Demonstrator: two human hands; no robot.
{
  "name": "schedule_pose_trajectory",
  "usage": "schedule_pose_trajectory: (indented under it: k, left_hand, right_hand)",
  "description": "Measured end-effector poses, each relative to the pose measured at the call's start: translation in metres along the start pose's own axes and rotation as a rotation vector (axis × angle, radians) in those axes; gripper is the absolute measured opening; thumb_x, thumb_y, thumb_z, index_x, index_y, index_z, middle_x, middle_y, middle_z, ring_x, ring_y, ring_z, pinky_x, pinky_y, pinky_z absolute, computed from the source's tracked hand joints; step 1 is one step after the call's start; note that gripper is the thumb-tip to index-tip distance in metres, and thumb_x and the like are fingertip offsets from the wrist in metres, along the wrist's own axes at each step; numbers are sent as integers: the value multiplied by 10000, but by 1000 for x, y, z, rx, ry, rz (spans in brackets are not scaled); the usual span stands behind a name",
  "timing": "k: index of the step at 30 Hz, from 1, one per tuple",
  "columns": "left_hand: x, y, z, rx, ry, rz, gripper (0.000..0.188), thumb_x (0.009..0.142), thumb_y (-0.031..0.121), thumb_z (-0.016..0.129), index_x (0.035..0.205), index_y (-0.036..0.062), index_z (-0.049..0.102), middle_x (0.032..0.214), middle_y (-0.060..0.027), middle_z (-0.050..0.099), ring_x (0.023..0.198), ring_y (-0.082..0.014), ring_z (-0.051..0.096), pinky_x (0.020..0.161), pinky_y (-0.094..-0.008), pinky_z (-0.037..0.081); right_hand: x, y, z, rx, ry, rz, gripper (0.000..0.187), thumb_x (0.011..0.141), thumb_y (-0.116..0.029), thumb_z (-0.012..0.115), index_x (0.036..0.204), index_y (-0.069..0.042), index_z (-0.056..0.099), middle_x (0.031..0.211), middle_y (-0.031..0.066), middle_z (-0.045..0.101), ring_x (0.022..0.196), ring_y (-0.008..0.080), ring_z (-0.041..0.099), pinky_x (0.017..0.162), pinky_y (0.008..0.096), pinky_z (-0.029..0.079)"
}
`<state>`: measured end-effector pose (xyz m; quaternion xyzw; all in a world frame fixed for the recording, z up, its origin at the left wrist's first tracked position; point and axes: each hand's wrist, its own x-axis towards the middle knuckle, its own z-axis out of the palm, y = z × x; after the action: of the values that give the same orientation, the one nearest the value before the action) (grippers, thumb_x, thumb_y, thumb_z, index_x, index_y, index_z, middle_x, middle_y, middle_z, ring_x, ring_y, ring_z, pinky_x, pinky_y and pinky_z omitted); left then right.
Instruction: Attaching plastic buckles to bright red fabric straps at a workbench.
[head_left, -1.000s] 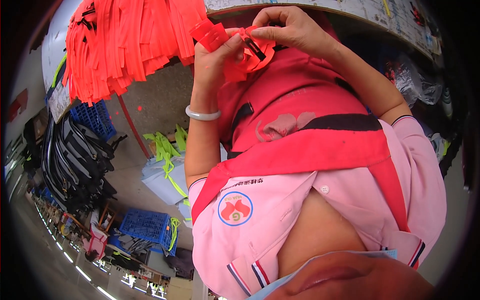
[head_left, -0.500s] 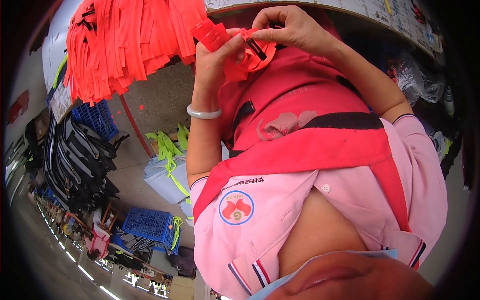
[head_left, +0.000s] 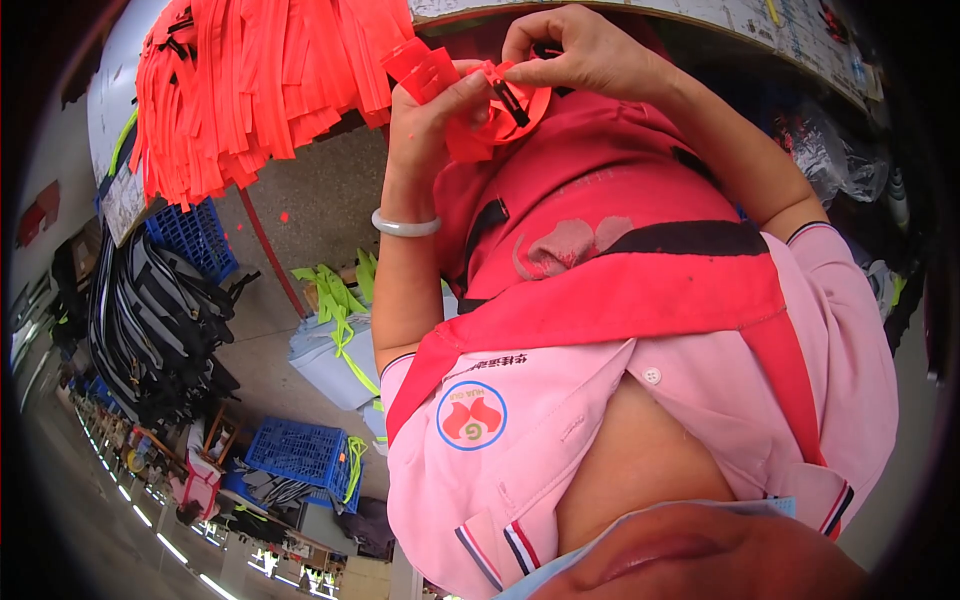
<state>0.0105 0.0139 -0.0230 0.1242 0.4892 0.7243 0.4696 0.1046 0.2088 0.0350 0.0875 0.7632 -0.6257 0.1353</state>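
Bright orange-red strap strips (head_left: 425, 75) are bunched in my left hand (head_left: 432, 115), its thumb pressed over them. From the bunch a narrow black piece (head_left: 511, 103), like a slim buckle or clip, hangs at a slant, and a loop of strap (head_left: 538, 108) curls beside it against the red apron (head_left: 590, 190). My right hand (head_left: 590, 55) is closed in a pinch at the strap just above the black piece. Something small and black (head_left: 547, 48) shows inside the right hand's curled fingers; its kind is hidden.
A thick pile of orange-red straps (head_left: 250, 90) drapes over the table edge at left. Across the top runs a worn tabletop (head_left: 690, 25). Blue crates (head_left: 300, 450), dark strips (head_left: 155, 320) and yellow-green straps (head_left: 335, 300) are on the left; clear plastic (head_left: 835, 160) lies right.
My right hand has shifted very slightly up and left, still pinching at the strap. The left hand and the strap bunch stay nearly in place.
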Motion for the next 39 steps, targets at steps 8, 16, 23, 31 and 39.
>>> schedule_pose_trajectory:
  k: [8, 16, 23, 31, 39]
  left_hand:
    - [-1, 8, 3, 85, -32, 10, 190, 856, 107, 677, 979, -38, 668, 738, -60, 659, 593, -102, 575, 540, -238, 463]
    - [2, 5, 1, 64, -4, 37, 174, 866, 106, 672, 966, -37, 670, 710, -45, 638, 581, -98, 568, 534, -228, 452]
    - [2, -14, 9, 203, 135, 250, 113, 863, 56, 673, 946, -18, 657, 675, -27, 611, 573, -97, 558, 516, -223, 426]
    - [-4, -13, 17, 389, 131, 382, 134, 867, 16, 654, 994, -24, 671, 699, -1, 614, 626, -66, 562, 549, -206, 431]
    - [-2, -18, 19, 304, 121, 432, 167, 857, -14, 631, 1015, 3, 684, 785, 32, 616, 694, -40, 538, 599, -196, 433]
  right_hand:
    - [-1, 11, 2, 228, 13, -12, 149, 853, -164, 676, 848, -18, 646, 744, 3, 618, 667, 70, 542, 596, 224, 442]
    - [3, 7, 14, 377, 128, 30, 149, 890, -158, 653, 903, -13, 627, 734, -9, 596, 611, 41, 491, 529, 185, 381]
    - [6, 16, 25, 273, 265, -259, 134, 927, -147, 621, 925, -14, 611, 743, -6, 580, 602, 57, 497, 519, 196, 395]
    - [4, 13, 24, -260, 268, -595, 171, 841, -69, 696, 986, -3, 635, 868, 43, 602, 764, 103, 566, 672, 234, 463]
    - [3, 16, 28, -188, 287, -546, 179, 841, -60, 694, 997, 5, 634, 879, 47, 603, 761, 97, 565, 669, 227, 463]
